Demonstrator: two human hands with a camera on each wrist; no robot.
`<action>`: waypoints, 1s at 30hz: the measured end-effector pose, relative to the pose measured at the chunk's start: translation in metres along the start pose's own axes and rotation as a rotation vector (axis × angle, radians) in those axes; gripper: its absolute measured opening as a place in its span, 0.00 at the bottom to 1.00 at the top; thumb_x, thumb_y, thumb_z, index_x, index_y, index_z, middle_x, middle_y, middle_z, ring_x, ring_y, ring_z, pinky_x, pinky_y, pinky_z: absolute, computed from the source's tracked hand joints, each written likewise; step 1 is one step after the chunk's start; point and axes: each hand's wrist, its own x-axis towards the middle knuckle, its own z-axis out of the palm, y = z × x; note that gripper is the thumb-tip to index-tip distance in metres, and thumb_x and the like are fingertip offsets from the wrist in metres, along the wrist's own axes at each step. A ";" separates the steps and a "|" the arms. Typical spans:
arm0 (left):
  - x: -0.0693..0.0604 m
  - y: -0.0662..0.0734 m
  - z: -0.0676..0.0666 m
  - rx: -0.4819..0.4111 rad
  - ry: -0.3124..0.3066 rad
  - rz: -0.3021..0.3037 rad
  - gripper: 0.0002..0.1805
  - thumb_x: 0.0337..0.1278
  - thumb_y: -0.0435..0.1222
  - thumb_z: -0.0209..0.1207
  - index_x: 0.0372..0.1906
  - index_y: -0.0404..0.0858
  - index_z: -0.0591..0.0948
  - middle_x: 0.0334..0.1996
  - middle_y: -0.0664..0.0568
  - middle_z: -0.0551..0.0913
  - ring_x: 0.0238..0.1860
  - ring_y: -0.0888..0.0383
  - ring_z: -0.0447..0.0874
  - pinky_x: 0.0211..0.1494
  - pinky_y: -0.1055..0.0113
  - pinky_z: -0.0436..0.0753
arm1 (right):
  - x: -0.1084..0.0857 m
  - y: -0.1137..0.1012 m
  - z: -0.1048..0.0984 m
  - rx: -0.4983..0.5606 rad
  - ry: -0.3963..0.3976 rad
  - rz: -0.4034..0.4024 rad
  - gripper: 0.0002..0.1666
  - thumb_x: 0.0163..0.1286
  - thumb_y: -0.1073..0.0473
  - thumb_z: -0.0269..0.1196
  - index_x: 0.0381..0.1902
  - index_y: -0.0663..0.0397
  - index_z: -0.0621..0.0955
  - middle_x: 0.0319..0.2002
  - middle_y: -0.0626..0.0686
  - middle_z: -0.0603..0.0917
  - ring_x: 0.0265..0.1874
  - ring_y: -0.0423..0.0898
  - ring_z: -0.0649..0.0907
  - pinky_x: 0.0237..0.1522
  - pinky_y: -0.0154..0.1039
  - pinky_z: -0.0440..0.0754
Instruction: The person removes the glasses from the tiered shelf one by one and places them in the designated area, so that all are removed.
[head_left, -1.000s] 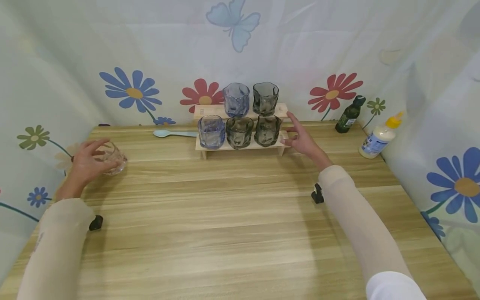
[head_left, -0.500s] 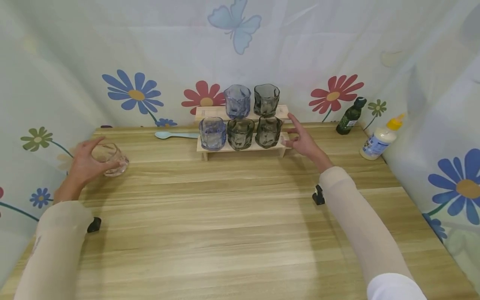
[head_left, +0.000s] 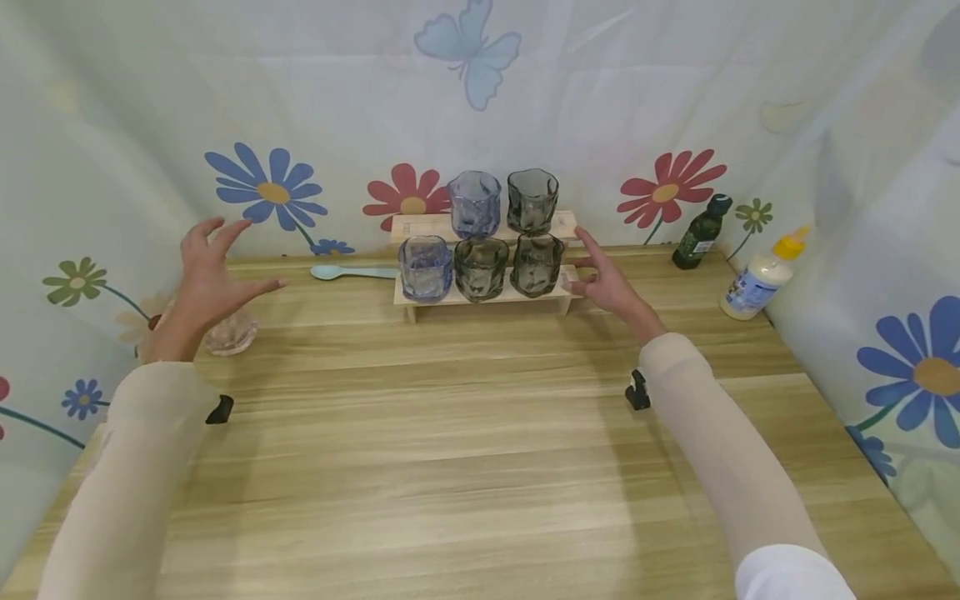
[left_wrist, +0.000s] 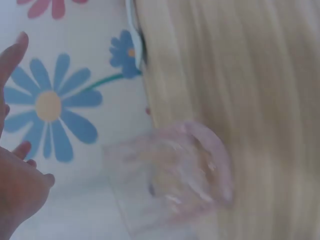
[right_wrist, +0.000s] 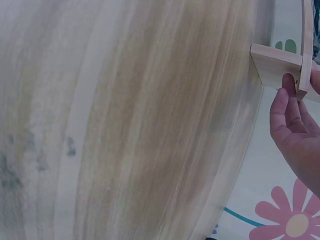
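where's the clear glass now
In the head view, the clear glass stands on the left side of the table, partly hidden behind the left hand and wrist, with the light blue spoon to its right.

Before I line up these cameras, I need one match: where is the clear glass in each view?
Head: the clear glass is at far left, partly hidden by the left hand.
Left wrist: lower middle, blurred, appearing sideways.
Right wrist: not in it.
Shared landmark: the wooden tabletop, in all three.
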 end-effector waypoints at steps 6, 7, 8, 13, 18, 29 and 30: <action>0.031 0.039 0.015 -0.027 -0.051 0.101 0.52 0.44 0.45 0.77 0.76 0.43 0.64 0.78 0.37 0.48 0.79 0.37 0.38 0.72 0.28 0.49 | -0.002 -0.005 -0.002 0.037 -0.020 0.017 0.56 0.70 0.71 0.60 0.82 0.38 0.41 0.80 0.61 0.48 0.73 0.65 0.65 0.55 0.59 0.80; 0.036 0.047 0.018 -0.026 -0.063 0.109 0.52 0.44 0.46 0.76 0.76 0.43 0.64 0.78 0.38 0.48 0.79 0.37 0.37 0.72 0.28 0.49 | -0.003 -0.008 -0.002 0.042 -0.024 0.017 0.56 0.70 0.71 0.60 0.82 0.40 0.41 0.80 0.61 0.47 0.73 0.66 0.64 0.54 0.58 0.80; 0.040 0.055 0.021 -0.025 -0.068 0.120 0.52 0.43 0.45 0.77 0.76 0.42 0.64 0.78 0.38 0.48 0.79 0.37 0.38 0.72 0.28 0.49 | -0.005 -0.012 -0.003 0.046 -0.026 0.018 0.56 0.70 0.72 0.60 0.82 0.42 0.41 0.80 0.61 0.47 0.73 0.67 0.64 0.54 0.56 0.81; 0.057 0.087 0.037 -0.014 -0.069 0.172 0.52 0.43 0.44 0.76 0.76 0.46 0.64 0.79 0.40 0.48 0.80 0.40 0.37 0.73 0.28 0.50 | -0.011 -0.025 -0.003 0.038 -0.033 0.016 0.55 0.69 0.72 0.60 0.82 0.48 0.41 0.80 0.63 0.47 0.72 0.69 0.64 0.48 0.45 0.83; 0.072 0.110 0.053 0.016 -0.068 0.233 0.52 0.43 0.46 0.76 0.77 0.48 0.63 0.80 0.43 0.47 0.81 0.41 0.35 0.75 0.30 0.48 | -0.011 -0.027 -0.003 0.046 -0.043 0.037 0.57 0.69 0.72 0.61 0.82 0.45 0.40 0.76 0.71 0.54 0.66 0.72 0.72 0.49 0.53 0.83; 0.095 0.158 0.083 0.015 -0.198 0.266 0.52 0.46 0.51 0.74 0.77 0.51 0.62 0.82 0.48 0.44 0.81 0.46 0.35 0.75 0.35 0.55 | -0.006 -0.018 -0.002 0.063 -0.023 0.043 0.56 0.69 0.72 0.60 0.82 0.43 0.42 0.79 0.66 0.51 0.72 0.66 0.65 0.56 0.62 0.78; 0.096 0.161 0.085 0.012 -0.207 0.274 0.52 0.45 0.52 0.74 0.77 0.51 0.62 0.81 0.48 0.45 0.81 0.46 0.35 0.75 0.35 0.55 | -0.004 -0.014 -0.002 0.055 -0.021 0.039 0.56 0.69 0.72 0.60 0.82 0.41 0.41 0.79 0.65 0.51 0.72 0.66 0.66 0.55 0.60 0.79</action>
